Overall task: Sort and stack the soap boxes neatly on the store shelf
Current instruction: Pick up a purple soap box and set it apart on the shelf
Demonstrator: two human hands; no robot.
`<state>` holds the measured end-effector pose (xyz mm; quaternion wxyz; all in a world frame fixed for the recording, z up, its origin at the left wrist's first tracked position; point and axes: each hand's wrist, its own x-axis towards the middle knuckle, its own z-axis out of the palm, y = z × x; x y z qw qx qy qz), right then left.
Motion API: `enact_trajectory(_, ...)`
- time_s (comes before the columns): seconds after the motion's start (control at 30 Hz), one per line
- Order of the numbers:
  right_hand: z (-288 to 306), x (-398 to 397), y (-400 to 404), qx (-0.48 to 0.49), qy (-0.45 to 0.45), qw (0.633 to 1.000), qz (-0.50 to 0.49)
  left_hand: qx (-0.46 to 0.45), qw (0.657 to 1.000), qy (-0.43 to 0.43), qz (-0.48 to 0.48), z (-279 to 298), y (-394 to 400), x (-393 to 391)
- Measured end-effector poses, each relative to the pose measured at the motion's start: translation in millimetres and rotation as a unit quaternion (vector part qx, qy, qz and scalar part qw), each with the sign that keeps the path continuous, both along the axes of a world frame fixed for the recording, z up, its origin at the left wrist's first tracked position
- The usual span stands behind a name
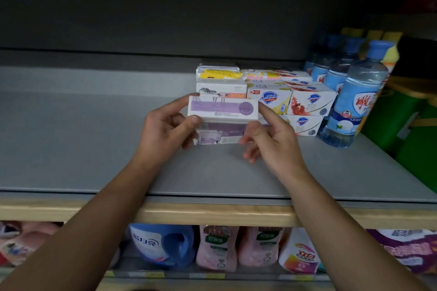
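Pinching the white-and-purple cardboard soap box between my left hand and right hand at centre frame, I must next lower it squarely onto what looks like a matching purple box below.

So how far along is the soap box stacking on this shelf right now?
Mostly stacked. The Safeguard boxes and the orange SOAP box pile already stand in neat columns beside the blue bottles. In hand: the left hand and right hand hold a purple soap box just above another purple box on the shelf. Left: setting it down squarely.
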<state>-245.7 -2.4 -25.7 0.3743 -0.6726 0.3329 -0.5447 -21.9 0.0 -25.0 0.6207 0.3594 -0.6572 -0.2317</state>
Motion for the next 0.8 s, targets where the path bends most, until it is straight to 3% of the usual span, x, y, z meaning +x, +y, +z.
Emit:
enact_trajectory(0.1,3,1,0,0.018,-0.051,0.998,0.033,-0.003,0.999,0.031,-0.034,0,1,-2)
enact_trajectory(0.27,1,-1,-5,0.014,-0.083,0.996,0.016,0.022,0.999,0.008,-0.043,-1,2,-8)
enact_trajectory(0.5,-5,0,-8,0.014,-0.047,0.998,0.034,0.05,0.998,0.012,-0.042,0,-1,-7)
enact_trajectory(0.8,-4,1,-10,0.03,-0.067,0.996,0.045,0.043,0.996,0.048,-0.059,6,5,-8)
